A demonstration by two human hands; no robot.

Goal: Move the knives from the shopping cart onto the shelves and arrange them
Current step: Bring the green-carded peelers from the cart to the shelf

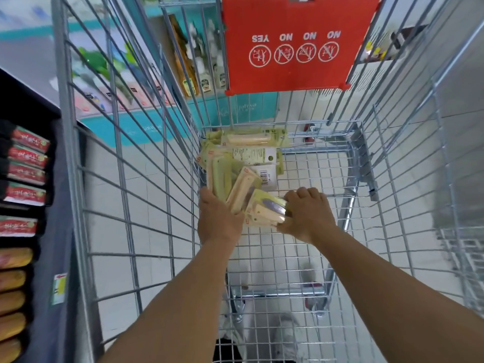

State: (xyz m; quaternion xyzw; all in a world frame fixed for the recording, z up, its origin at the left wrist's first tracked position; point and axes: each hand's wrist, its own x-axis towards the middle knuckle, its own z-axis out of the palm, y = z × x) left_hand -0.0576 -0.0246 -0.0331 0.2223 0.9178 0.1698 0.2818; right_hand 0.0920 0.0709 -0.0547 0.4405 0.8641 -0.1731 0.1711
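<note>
Packaged knives are piled at the far left of the shopping cart floor. One knife pack is gripped by the curled right hand; the left hand fingers are hidden under the pile, so their state cannot be told.

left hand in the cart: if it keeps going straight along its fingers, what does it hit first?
The left hand points up the cart's left side, fingers already at the pile of packaged knives. Going straight on, it would probably push into those packs first, then the cart's front wire wall. Depth is unclear.
</note>
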